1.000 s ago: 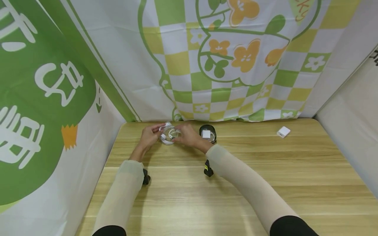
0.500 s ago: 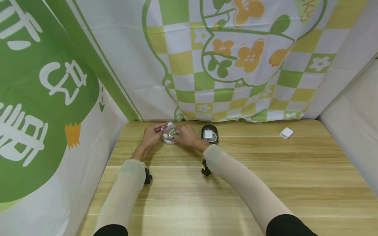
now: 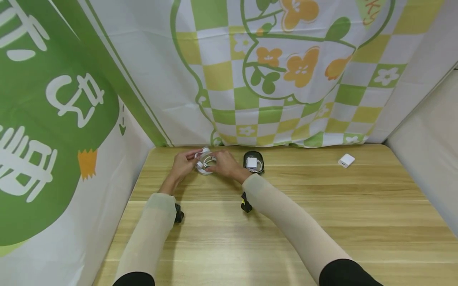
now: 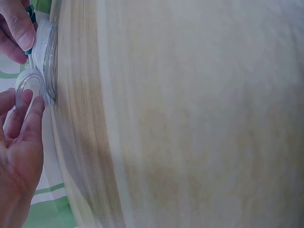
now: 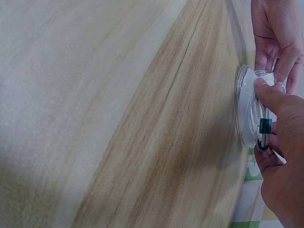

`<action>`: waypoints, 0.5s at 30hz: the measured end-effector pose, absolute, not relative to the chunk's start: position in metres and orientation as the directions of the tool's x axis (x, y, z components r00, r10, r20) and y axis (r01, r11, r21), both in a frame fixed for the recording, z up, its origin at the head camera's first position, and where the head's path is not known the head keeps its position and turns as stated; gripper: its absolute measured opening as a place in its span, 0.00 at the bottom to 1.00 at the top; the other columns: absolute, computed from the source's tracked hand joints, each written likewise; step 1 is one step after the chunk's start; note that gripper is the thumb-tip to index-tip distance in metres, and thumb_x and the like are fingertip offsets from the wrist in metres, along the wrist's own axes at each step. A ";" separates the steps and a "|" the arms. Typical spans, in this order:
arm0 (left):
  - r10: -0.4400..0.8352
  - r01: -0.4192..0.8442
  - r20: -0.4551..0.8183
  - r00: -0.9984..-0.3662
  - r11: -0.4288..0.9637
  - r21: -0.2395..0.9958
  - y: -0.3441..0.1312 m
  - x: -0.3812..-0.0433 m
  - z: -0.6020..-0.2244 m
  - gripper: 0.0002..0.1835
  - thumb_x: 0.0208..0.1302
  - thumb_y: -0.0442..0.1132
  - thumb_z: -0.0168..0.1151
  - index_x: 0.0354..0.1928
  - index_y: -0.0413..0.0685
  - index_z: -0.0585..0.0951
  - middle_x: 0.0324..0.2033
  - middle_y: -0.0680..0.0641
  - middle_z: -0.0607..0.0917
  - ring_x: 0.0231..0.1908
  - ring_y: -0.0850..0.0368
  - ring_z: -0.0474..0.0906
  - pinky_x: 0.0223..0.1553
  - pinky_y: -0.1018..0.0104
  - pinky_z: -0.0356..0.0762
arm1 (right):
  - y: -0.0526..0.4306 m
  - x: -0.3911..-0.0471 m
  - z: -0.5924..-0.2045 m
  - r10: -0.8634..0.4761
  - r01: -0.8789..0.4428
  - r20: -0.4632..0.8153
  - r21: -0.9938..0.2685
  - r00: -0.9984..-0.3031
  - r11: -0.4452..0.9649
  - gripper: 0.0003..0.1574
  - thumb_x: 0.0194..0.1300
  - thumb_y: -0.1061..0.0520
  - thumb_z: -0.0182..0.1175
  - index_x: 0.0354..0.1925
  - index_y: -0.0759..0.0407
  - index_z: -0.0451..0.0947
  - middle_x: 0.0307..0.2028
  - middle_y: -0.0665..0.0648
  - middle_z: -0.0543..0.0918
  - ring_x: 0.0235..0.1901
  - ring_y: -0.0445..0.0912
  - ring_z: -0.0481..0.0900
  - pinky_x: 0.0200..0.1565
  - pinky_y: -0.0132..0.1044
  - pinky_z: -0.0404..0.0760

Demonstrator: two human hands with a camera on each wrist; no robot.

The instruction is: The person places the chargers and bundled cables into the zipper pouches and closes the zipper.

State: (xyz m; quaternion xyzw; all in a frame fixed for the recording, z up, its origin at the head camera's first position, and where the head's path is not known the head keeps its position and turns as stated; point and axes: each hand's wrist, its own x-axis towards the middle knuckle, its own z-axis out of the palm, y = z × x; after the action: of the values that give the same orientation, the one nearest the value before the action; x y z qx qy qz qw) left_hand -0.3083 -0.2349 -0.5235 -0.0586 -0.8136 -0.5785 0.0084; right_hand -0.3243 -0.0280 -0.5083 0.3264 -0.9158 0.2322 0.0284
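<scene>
At the far left of the table, both hands meet at a clear round case (image 5: 243, 107) with a coiled white cable (image 5: 256, 111) in it. A dark green tie (image 5: 265, 126) goes round the cable. The left hand (image 3: 183, 163) grips the case's left end, and a clear curved loop (image 4: 31, 78) stands by its fingers in the left wrist view. From the right side, the right hand (image 3: 226, 165) holds the cable coil, its thumb on top and fingers beneath close to the tie. The right hand covers part of the case in the head view.
A black case (image 3: 255, 154) with a white charger (image 3: 251, 163) and cable in it stands just right of the right hand. Farther right a second white charger (image 3: 346, 160) lies on the wooden table (image 3: 304, 210). A printed cloth (image 3: 247, 117) hangs along the back edge.
The right wrist has swung slightly to the left, while its fingers stay at the cable. The left hand keeps its hold on the case. The head view has shifted a little.
</scene>
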 end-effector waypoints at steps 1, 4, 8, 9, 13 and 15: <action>0.085 0.105 0.081 -0.993 0.324 0.940 -0.235 -0.308 -0.523 0.20 0.73 0.25 0.61 0.65 0.34 0.82 0.61 0.32 0.83 0.64 0.37 0.81 0.47 0.83 0.79 | -0.028 -0.325 -0.509 -0.584 -0.611 0.206 -0.409 -0.785 0.678 0.33 0.60 0.45 0.80 0.56 0.64 0.86 0.45 0.58 0.92 0.45 0.51 0.88 0.51 0.44 0.84; 0.085 0.103 0.079 -0.993 0.337 0.936 -0.235 -0.309 -0.523 0.20 0.74 0.26 0.61 0.65 0.35 0.82 0.61 0.33 0.83 0.64 0.37 0.81 0.49 0.82 0.80 | -0.027 -0.325 -0.510 -0.582 -0.611 0.211 -0.415 -0.785 0.674 0.33 0.60 0.46 0.80 0.56 0.63 0.86 0.45 0.57 0.92 0.46 0.52 0.88 0.53 0.44 0.84; 0.085 0.097 0.071 -0.994 0.352 0.931 -0.236 -0.308 -0.523 0.20 0.74 0.27 0.62 0.65 0.36 0.82 0.61 0.33 0.83 0.64 0.38 0.81 0.52 0.79 0.81 | -0.025 -0.325 -0.511 -0.585 -0.609 0.205 -0.432 -0.785 0.665 0.34 0.59 0.46 0.81 0.58 0.63 0.86 0.49 0.58 0.92 0.50 0.53 0.88 0.58 0.46 0.82; 0.085 0.094 0.068 -0.994 0.353 0.931 -0.236 -0.308 -0.523 0.20 0.74 0.27 0.62 0.65 0.36 0.82 0.61 0.33 0.83 0.64 0.38 0.81 0.53 0.78 0.81 | -0.024 -0.324 -0.511 -0.587 -0.609 0.203 -0.440 -0.783 0.660 0.35 0.59 0.46 0.81 0.59 0.63 0.85 0.51 0.59 0.91 0.52 0.54 0.87 0.60 0.46 0.81; 0.085 0.093 0.066 -0.994 0.361 0.928 -0.236 -0.308 -0.522 0.20 0.74 0.28 0.62 0.66 0.36 0.82 0.61 0.33 0.83 0.64 0.37 0.80 0.51 0.80 0.80 | -0.019 -0.323 -0.510 -0.590 -0.600 0.190 -0.473 -0.784 0.645 0.38 0.59 0.49 0.80 0.63 0.64 0.83 0.55 0.60 0.89 0.55 0.55 0.86 0.61 0.47 0.81; 0.088 0.091 0.063 -0.994 0.363 0.928 -0.237 -0.308 -0.522 0.20 0.75 0.28 0.61 0.66 0.36 0.81 0.62 0.33 0.82 0.65 0.37 0.80 0.50 0.82 0.78 | -0.016 -0.323 -0.508 -0.592 -0.595 0.180 -0.484 -0.786 0.642 0.39 0.60 0.50 0.80 0.64 0.64 0.82 0.56 0.61 0.89 0.55 0.54 0.86 0.61 0.46 0.81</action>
State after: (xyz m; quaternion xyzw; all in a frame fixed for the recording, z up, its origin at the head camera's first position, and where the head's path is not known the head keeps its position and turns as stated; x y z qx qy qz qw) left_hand -0.3081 -0.2370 -0.5217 -0.0540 -0.8254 -0.5620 0.0015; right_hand -0.3233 -0.0157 -0.5083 0.3274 -0.9061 0.2679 0.0026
